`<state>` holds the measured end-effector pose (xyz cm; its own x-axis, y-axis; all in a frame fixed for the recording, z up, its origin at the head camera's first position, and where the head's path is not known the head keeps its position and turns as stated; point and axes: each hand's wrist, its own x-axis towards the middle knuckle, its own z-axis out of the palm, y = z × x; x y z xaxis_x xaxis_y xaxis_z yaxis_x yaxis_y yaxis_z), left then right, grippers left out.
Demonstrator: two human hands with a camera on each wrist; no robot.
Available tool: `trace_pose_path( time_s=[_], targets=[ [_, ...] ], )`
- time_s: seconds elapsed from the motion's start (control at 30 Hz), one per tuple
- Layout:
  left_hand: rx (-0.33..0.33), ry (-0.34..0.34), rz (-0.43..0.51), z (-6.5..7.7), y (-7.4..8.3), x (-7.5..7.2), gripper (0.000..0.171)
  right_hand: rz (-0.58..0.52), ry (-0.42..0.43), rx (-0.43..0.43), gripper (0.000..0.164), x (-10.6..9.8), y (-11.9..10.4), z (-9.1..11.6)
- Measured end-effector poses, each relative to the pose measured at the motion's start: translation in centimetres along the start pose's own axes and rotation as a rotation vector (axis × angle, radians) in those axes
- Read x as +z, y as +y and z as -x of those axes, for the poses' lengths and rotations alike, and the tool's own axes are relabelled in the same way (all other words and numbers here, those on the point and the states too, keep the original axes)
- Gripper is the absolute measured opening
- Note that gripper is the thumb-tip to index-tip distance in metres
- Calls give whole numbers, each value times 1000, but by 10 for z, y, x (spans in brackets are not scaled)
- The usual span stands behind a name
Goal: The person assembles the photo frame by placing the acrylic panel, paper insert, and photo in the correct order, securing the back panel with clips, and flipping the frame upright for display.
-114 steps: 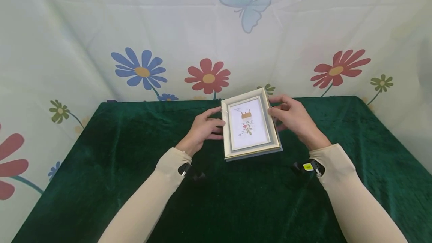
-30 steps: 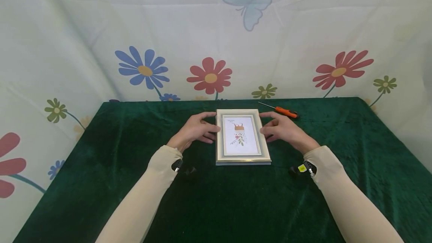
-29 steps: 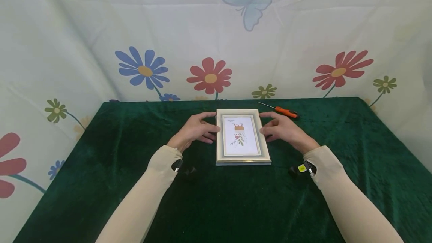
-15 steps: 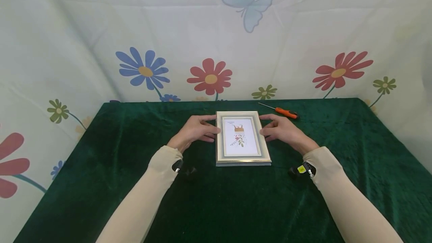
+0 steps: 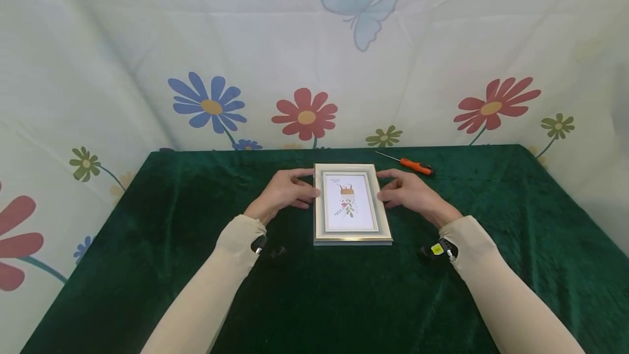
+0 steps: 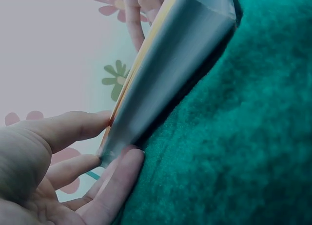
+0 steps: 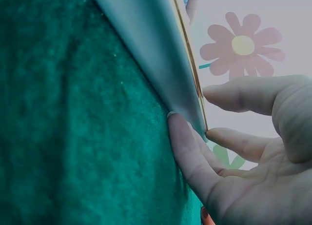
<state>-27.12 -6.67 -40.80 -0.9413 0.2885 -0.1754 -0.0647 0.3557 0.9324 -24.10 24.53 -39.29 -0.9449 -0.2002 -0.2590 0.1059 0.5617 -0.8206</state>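
A cream picture frame (image 5: 319, 217) lies flat on the green velvet cloth, its printed card of a basket and flowers face up. My left hand (image 5: 285, 193) holds its left edge, thumb at the front rim and fingers along the side. On the opposite edge my right hand (image 5: 410, 193) grips in the same way. In the left wrist view the frame's blue-grey side (image 6: 161, 78) shows, the thumb at its gold-edged rim and a fingertip low by the cloth. The right wrist view has the other side (image 7: 151, 44), with thumb and fingertips (image 7: 180, 130) against its far corner.
Behind the right hand lies an orange-handled screwdriver (image 5: 416, 166), its shaft pointing left. Green velvet cloth (image 5: 206, 299) covers the table up to a white flowered curtain (image 5: 275, 42) at the back. Both wrists carry small black cameras.
Several seconds ago both hands held the frame raised and tilted; it now lies flat and square, and the screwdriver has come into view. Over the last second the hands and frame stay nearly still.
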Motion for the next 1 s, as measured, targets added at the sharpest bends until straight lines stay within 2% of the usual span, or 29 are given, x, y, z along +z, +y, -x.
trace_pose_path(
  time_s=[0.33,1.0],
  targets=[
    [-11,6,-34,-1,-1,0,69,8,-14,-20,71,-2,4,-1],
    [-24,-6,-14,-3,-1,0,70,19,-24,-31,72,-5,4,-1]
  ],
)
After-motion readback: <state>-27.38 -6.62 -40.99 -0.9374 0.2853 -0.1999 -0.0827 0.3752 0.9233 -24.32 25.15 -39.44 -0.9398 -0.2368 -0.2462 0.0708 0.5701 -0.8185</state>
